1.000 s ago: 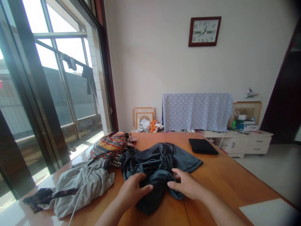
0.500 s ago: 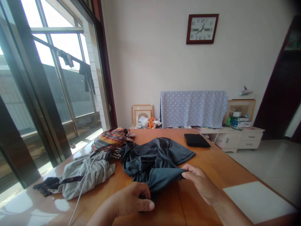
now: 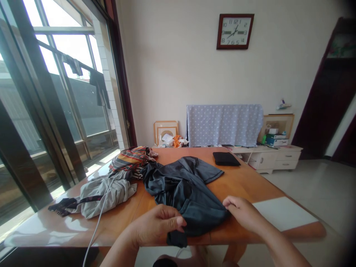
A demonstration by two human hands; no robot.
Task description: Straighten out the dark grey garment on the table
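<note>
Presently gripping: left hand (image 3: 158, 226), fingers curled under and thumb pressed on top, pinching a gathered fold of the shirt at the table's near edge.

Other hand: right hand (image 3: 244, 213), fingers lightly curled and close together, tips touching the shirt's right side; no pinch is visible.

Held item: dark slate short-sleeved shirt (image 3: 183, 189), bunched and lying on the table, with one short sleeve (image 3: 210, 170) extended away from the person. A dark end of the fabric (image 3: 176, 239) hangs over the near edge below the left hand.

Support surface: orange wooden table (image 3: 244, 181), glossy, with the shirt near its middle.

Right of hands: white sheet (image 3: 280, 213), flat on the table just beside the right hand.

Far side: black folded item (image 3: 226, 158), lying well apart from the shirt.

Left of shirt: striped cloth bundle (image 3: 130, 159), just beside the shirt and resting against a crumpled grey garment (image 3: 107, 194). A white cable (image 3: 98, 218) runs over the grey garment toward the near edge. A dark strap (image 3: 62, 205) extends from the garment's far-left end.

Background: white cabinet (image 3: 267, 159) and polka-dot cloth (image 3: 224, 126) stand beyond the table, with a red-framed wall clock (image 3: 235, 31) above. Dark clothes (image 3: 98, 89) hang on a rail beyond the window (image 3: 72, 74).
</note>
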